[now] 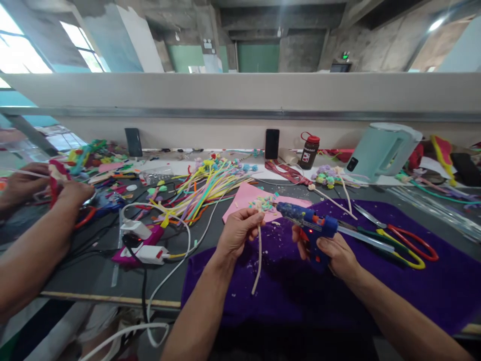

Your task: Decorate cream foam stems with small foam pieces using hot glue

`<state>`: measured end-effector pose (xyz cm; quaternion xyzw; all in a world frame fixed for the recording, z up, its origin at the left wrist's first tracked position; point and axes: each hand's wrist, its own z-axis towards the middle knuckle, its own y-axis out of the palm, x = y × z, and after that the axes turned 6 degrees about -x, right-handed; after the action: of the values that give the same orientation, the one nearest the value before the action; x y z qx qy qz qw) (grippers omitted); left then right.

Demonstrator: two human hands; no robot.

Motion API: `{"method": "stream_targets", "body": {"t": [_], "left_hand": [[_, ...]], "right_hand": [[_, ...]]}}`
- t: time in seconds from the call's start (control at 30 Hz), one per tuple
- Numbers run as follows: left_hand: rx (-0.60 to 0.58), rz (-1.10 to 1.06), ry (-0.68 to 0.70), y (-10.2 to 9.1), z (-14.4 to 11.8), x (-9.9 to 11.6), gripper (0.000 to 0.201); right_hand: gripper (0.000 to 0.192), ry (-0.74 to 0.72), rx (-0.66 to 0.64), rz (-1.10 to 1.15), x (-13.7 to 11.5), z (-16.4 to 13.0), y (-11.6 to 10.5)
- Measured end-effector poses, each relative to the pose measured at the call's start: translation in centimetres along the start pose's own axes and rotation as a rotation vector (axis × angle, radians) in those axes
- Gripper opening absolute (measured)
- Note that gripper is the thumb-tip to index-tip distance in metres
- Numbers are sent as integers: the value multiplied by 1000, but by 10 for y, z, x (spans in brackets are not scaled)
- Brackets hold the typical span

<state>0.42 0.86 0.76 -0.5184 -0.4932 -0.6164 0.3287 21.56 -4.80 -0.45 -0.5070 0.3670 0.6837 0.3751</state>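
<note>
My left hand (240, 230) pinches the top of a cream pipe cleaner stem (259, 260), which hangs down over the purple cloth (210, 281). A blue hot glue gun (313, 225) is gripped in my right hand (330, 250), a clear glue stick (370, 239) poking out of its back. Its nozzle points left, close to the fingertips of my left hand. Behind those fingers lies a pink sheet (240, 200) with small pastel cut pieces (265, 202) on it. What sits at the stem's top is partly hidden by my fingers.
Scissors with red handles (413, 243) lie on the cloth at right, beside yellow-and-green-handled ones. Colourful pipe cleaners (203, 190) are heaped mid-table. A power strip (139, 245) with cables sits left. A kettle (383, 150) and bottle (309, 151) stand behind. Another person's hands (71, 193) work at far left.
</note>
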Motion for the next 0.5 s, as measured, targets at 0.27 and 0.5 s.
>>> {"method": "stream_targets", "body": {"t": [0.27, 0.5], "left_hand": [[11, 57, -16, 2, 2, -2, 23], [18, 95, 0, 3, 2, -5, 24]], "right_hand": [[37, -47, -37, -43, 3, -1, -4], [49, -95, -34, -108, 4, -2, -6]]}}
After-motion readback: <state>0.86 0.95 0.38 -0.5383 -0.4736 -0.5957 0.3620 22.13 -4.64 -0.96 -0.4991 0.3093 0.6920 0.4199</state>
